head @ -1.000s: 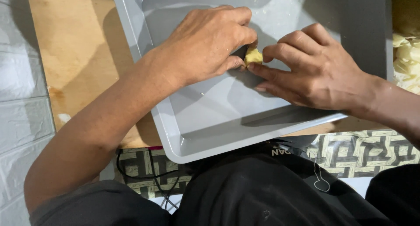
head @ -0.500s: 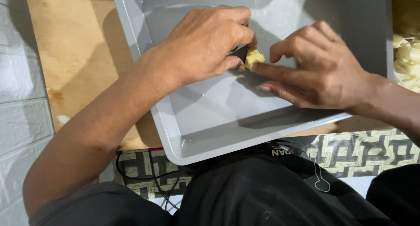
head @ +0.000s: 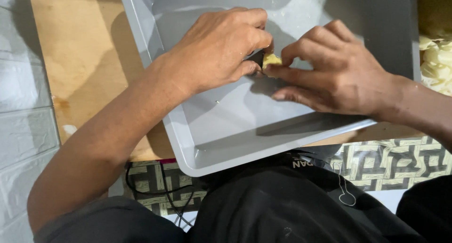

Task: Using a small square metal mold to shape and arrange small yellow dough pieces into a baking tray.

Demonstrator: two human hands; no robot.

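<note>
Head view shows both hands meeting over a grey plastic tray (head: pixel 226 130), working on a small pale-yellow lump (head: pixel 271 60) held between them. The left hand (head: pixel 221 50) curls over it from the left, fingers bent and thumb pressed in against a dark, narrow thing at the lump's near-left edge; that thing is mostly hidden, so I cannot tell what it is. The right hand (head: pixel 339 71) grasps the lump from the right, forefinger hooked over its top and thumb beneath.

The risks, as I judge them: the piece is tiny and pinched only by fingertips, so a slip of either thumb could drop it into the tray or flick it over the rim. If the dark thing is an edge or a blade, the right forefinger sits very close to it and could be nicked. The tray also overhangs the wooden board (head: pixel 84 68) on the near side, above the person's lap, so downward pressure there could tip it.

The lump looks soft, moist and irregular, with a dull yellow surface, and only a small part of it shows between the fingers. A heap of similar pale pieces (head: pixel 438 59) lies beyond the tray at the far right.
</note>
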